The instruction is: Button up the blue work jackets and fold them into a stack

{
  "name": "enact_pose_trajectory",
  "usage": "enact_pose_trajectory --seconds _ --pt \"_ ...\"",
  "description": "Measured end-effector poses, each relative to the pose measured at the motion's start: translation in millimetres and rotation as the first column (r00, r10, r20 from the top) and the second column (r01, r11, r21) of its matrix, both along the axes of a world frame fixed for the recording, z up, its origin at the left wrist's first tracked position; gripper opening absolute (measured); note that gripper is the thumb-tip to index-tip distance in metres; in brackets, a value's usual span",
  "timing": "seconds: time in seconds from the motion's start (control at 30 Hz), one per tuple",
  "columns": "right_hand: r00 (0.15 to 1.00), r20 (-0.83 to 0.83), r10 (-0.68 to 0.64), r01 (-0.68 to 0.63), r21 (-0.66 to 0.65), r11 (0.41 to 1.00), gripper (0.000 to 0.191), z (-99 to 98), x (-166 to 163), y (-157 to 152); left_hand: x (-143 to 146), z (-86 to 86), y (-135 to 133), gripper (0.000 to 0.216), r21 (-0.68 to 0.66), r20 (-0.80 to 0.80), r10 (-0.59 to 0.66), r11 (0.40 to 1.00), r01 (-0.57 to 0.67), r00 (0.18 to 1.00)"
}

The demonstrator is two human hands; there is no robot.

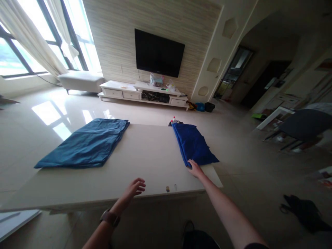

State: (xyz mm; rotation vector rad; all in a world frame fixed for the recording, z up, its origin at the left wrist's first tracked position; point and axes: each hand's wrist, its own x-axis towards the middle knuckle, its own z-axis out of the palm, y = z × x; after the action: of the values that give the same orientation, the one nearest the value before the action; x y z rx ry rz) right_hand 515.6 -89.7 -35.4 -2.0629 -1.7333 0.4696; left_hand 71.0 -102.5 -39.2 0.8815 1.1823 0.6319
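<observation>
A pale table (pixel 145 152) fills the middle of the view. A folded bright blue cloth (pixel 193 143) lies at its right end. My right hand (pixel 195 168) rests on the near corner of that cloth, fingers curled onto the fabric's edge. My left hand (pixel 135 188) hovers over the table's near edge, fingers loosely apart, holding nothing; a watch (pixel 110 218) sits on that wrist. A larger, darker blue cloth (pixel 85 142) lies flat on the table's left end, hanging over the far edge.
Two small objects (pixel 171 188) lie near the table's front edge. A bottle (pixel 174 120) stands behind the right cloth. Beyond are a TV (pixel 158 53), a white TV stand (pixel 144 94), a bench (pixel 81 80), a dark chair (pixel 303 126), and dark fabric (pixel 302 211) on the floor.
</observation>
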Motion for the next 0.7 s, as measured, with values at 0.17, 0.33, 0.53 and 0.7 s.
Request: enact_pose_trajectory --seconds 0.17,0.33,0.53,0.7 --pt "0.999 0.039 0.023 -0.026 0.072 0.997 0.050 -24.9 -0.3 -40.9 -61.1 -16.2 31.4 0.019 0.265 -0.423 0.136 0.964 -0.022 0.896" --pt "0.993 0.043 0.114 -0.117 0.076 0.990 0.045 -55.1 -2.1 -102.5 -116.8 -2.8 86.6 0.041 0.448 -0.578 0.368 0.889 -0.094 0.729" --pt "0.995 0.033 0.093 -0.094 0.032 0.995 0.042 -51.1 10.1 -158.7 -156.9 -8.0 136.6 0.048 0.475 -0.754 0.405 0.880 0.004 0.517" --pt "0.999 0.042 0.013 -0.014 0.022 1.000 0.036 -49.3 55.7 -186.6 -182.6 -0.1 165.9 0.022 0.471 -0.735 0.436 0.879 -0.071 0.519"
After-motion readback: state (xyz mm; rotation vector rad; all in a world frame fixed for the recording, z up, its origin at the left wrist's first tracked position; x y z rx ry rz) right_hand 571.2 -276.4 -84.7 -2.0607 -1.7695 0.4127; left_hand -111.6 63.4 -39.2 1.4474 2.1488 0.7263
